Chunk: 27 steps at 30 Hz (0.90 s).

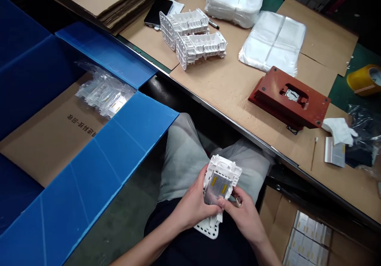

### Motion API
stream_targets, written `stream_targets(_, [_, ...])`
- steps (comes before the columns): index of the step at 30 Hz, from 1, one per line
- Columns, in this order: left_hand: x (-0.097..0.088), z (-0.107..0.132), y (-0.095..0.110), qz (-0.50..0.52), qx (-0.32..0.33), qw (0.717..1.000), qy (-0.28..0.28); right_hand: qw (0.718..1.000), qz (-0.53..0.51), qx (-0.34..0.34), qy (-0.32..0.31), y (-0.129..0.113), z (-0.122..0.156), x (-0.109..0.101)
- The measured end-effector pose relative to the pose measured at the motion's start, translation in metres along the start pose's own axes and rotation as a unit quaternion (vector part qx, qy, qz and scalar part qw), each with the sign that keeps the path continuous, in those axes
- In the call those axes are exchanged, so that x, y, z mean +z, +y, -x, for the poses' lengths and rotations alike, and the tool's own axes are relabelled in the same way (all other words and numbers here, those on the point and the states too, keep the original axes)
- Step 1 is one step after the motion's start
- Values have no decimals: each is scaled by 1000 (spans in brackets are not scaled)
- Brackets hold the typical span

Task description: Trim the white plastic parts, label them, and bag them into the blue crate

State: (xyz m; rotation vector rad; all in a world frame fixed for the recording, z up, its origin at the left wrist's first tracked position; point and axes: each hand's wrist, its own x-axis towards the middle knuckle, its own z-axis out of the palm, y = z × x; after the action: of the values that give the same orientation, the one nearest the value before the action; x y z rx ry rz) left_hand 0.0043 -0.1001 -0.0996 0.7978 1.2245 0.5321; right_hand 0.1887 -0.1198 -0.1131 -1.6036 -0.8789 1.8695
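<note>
While gripped between both hands, a white moulded plastic housing (220,180) above the grey-trousered lap (183,167), clear film with yellow tabs on its upper face, perforated end plate (208,229) sticking down toward the body. Left hand (192,203) cupped around the housing's left side; right hand (241,218) pinching its lower right edge between thumb and fingers, the two hands nearly touching. To the left, a blue corrugated plastic crate (89,171) lined with cardboard (50,147), a clear bag of similar parts (104,93) inside. Ahead, across the cardboard-topped workbench (226,83): two more white housings (192,38), a black phone (157,12), a marker (213,24), stacked clear plastic bags (272,42), a red moulded fixture (288,97), a white cloth (339,131), a cotton swab (313,153) and a roll of yellow tape (364,79). Lower right, a carton of white boxed items (306,238) below the bench edge.
</note>
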Motion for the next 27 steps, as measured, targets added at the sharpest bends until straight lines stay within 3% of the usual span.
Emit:
stream_targets(7, [9, -1, -12, 12, 27, 1000, 9, 990, 120, -52, 52, 18, 14, 10])
stream_targets(17, [11, 5, -9, -33, 10, 999, 9, 991, 125, -37, 8, 20, 16, -4])
stream_targets(22, [16, 9, -9, -89, -9, 996, -20, 981, 182, -63, 35, 28, 30, -6])
stream_targets(27, [16, 4, -15, -103, 0, 995, -8, 978, 178, -88, 57, 39, 28, 0])
